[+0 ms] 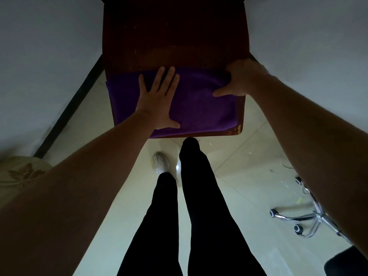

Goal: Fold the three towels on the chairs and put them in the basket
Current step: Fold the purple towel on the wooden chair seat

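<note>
A purple towel [201, 108] lies flat on the front part of a dark red-brown wooden chair seat [175, 42]; its left edge hangs slightly over the seat's side. My left hand [159, 98] rests palm down on the towel's left half with fingers spread. My right hand [238, 78] is at the towel's far right corner, thumb on the cloth and fingers curled at the edge; whether it pinches the cloth is unclear. No basket or other towels are in view.
White walls flank the chair on both sides, with a dark baseboard [69, 108] at left. My legs and a white shoe [161, 162] stand on a pale tiled floor. An office chair's chrome wheeled base [304, 218] sits at the right.
</note>
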`<move>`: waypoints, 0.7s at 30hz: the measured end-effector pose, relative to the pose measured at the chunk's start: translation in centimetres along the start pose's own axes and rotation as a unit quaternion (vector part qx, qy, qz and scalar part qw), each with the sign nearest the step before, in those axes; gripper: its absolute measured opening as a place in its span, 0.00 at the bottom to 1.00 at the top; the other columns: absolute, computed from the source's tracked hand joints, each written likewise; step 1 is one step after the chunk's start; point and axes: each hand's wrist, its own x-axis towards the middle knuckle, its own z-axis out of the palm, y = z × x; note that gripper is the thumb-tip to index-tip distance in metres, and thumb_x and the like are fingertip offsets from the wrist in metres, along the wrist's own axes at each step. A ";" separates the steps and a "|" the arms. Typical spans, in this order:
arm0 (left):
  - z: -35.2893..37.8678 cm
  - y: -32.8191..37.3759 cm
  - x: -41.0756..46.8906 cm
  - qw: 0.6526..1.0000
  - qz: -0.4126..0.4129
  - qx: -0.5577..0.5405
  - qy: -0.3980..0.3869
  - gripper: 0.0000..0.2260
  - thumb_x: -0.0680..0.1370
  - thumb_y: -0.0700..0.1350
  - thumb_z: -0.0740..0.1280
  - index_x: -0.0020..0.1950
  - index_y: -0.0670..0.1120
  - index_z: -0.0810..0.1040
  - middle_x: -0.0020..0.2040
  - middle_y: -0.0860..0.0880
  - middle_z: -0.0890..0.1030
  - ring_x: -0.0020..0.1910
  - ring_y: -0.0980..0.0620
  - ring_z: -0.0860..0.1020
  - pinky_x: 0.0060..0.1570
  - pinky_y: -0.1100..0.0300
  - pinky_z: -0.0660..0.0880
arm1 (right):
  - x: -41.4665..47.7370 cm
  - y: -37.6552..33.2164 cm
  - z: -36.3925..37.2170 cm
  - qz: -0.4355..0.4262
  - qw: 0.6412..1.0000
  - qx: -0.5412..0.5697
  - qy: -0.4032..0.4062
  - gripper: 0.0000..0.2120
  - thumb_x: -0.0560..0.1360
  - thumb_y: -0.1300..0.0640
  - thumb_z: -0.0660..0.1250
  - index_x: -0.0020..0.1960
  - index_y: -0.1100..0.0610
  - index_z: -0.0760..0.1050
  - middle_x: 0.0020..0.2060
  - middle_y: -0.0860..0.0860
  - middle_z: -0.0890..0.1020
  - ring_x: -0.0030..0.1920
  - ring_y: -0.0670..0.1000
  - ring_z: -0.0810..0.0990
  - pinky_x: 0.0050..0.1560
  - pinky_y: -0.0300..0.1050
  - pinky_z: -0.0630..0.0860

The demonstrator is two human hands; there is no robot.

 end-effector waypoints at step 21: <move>-0.4 -1.5 -2.8 0.976 -0.053 -0.152 0.147 0.53 0.67 0.77 0.60 0.81 0.49 0.46 0.80 0.40 0.44 0.79 0.38 0.45 0.72 0.32 0.50 | -4.2 1.6 0.9 0.126 0.865 0.451 0.183 0.23 0.77 0.48 0.68 0.69 0.54 0.71 0.56 0.50 0.79 0.54 0.51 0.79 0.58 0.57 0.80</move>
